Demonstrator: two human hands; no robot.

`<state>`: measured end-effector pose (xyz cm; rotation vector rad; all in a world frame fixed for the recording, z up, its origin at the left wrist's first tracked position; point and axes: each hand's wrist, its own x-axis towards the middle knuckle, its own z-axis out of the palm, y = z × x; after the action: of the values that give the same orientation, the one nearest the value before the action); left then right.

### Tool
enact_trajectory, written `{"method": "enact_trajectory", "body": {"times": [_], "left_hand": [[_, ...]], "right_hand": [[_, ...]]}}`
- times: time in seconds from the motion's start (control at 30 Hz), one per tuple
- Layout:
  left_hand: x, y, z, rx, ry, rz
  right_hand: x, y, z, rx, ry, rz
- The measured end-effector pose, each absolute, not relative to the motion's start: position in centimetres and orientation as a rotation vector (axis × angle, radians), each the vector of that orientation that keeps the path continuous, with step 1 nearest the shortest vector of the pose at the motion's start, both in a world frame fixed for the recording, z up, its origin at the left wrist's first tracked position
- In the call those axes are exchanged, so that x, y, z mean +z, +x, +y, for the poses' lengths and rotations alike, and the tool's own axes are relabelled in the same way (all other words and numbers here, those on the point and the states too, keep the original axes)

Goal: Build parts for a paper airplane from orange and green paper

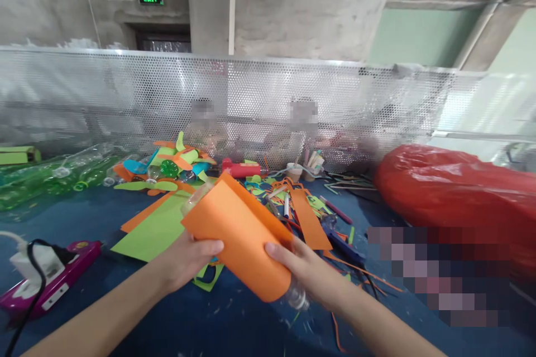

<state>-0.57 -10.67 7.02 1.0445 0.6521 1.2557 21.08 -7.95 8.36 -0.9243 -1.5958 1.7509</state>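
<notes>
A clear plastic bottle (pixel 296 297) is held tilted in mid-air, its neck toward the lower right. A sheet of orange paper (pixel 240 240) is curled around it, with one long edge standing away from the roll. My left hand (pixel 188 259) grips the upper left part, thumb on the paper. My right hand (pixel 299 262) closes round the lower right part, its thumb pressed on the paper too. The other fingers of both hands are hidden behind the roll. Below and behind lie a green paper sheet (pixel 154 228) and an orange paper strip (pixel 310 220).
A purple power strip (pixel 73 273) with plugs and cables lies at the left. Green plastic bottles (pixel 50 178) are piled behind it. A hot glue gun (pixel 343 242), pens and paper scraps lie at the right. A big red bag (pixel 452 189) bulges beyond. A perforated metal screen (pixel 268 89) stands at the back.
</notes>
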Motion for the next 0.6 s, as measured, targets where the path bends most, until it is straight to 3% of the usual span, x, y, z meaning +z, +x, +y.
{"method": "enact_trajectory", "body": {"times": [0.17, 0.43, 0.6], "left_hand": [[7.2, -2.4, -9.0, 1.324, 1.05, 0.542], [7.7, -4.4, -8.5, 1.011, 1.085, 1.179], [7.4, -3.4, -8.6, 1.119, 1.141, 1.302]], "right_hand": [[8.6, 22.1, -6.1, 1.494, -0.879, -1.797], [6.9, 22.4, -5.3, 1.122, -1.055, -2.068], [6.6, 22.0, -5.5, 0.905, -1.23, -2.156]]}}
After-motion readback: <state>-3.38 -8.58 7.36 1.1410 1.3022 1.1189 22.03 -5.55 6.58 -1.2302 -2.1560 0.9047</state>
